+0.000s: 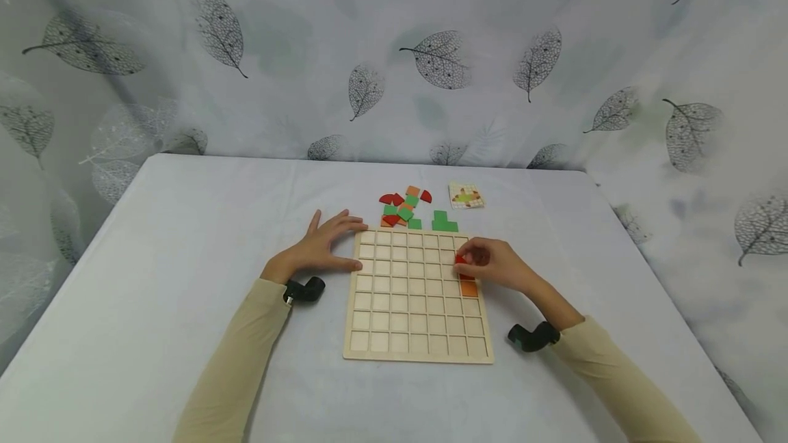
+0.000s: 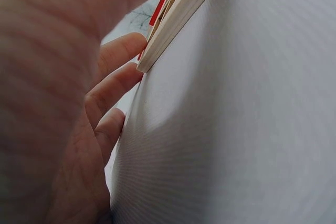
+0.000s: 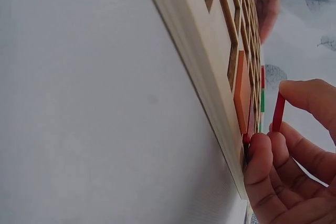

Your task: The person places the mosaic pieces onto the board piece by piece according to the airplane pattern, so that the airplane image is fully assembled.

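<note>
A pale wooden grid board (image 1: 399, 322) lies on the white table. My left hand (image 1: 317, 249) rests at its upper left edge, fingers spread and touching the rim; in the left wrist view, the fingertips (image 2: 134, 43) meet the board's corner. Above the right-hand column, my right hand (image 1: 500, 266) pinches a small red piece (image 3: 279, 111) between thumb and finger, held tilted and apart from the board. An orange square (image 1: 469, 288) sits in a cell of that column. Another red piece (image 1: 467, 277), partly hidden by the right hand, lies just beyond it.
Behind the board lies a loose pile of red, green and orange pieces (image 1: 411, 201). Several green squares (image 1: 444, 223) lie together to its right. A small pattern card (image 1: 466, 195) is farther back. Leaf-print cloth (image 1: 431, 115) hangs behind the table.
</note>
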Demonstrator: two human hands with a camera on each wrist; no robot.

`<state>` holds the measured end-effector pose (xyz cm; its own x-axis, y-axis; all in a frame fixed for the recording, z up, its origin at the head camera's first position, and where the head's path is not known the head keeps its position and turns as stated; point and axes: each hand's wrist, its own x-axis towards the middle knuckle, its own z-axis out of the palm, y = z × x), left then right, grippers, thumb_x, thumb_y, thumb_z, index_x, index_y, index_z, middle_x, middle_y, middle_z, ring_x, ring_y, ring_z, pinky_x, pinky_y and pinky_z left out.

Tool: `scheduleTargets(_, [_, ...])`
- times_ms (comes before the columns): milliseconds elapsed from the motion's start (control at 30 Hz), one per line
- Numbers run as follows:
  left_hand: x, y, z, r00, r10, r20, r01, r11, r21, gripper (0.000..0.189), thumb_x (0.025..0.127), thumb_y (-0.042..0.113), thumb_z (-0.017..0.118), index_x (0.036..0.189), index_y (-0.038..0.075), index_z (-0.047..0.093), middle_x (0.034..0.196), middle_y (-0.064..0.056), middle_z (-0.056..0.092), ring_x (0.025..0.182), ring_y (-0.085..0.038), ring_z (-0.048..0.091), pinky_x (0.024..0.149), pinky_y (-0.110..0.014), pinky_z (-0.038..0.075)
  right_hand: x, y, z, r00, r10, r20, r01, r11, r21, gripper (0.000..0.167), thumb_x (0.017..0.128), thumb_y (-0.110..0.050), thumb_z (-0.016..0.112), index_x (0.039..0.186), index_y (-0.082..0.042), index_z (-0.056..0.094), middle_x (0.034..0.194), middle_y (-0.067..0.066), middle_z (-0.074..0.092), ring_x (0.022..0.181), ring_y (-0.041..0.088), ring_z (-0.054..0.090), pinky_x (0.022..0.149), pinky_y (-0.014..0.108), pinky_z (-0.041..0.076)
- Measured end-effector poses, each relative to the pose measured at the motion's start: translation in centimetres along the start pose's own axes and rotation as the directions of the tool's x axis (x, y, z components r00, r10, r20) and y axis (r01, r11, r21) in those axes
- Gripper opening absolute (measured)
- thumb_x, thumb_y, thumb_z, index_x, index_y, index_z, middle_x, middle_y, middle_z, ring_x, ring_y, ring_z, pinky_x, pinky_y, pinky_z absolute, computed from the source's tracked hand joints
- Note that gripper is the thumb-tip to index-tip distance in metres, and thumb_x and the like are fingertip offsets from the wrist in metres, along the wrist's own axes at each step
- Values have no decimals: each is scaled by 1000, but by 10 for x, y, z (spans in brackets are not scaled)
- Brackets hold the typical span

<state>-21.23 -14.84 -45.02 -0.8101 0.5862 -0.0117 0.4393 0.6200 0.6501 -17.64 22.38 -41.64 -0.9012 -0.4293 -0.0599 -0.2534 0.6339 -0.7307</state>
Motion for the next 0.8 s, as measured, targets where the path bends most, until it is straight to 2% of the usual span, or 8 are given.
scheduleTargets(800, [-3, 0, -2, 1000, 22, 5, -22, 1000, -16, 75, 81, 42, 77, 145, 18, 46, 153, -6, 37, 150, -26, 11, 115, -53, -18, -32, -4, 6, 999, 31, 34, -32, 999, 36, 27, 83, -19, 79, 100, -3, 66, 78, 0, 55, 73, 14, 53, 60, 21, 45])
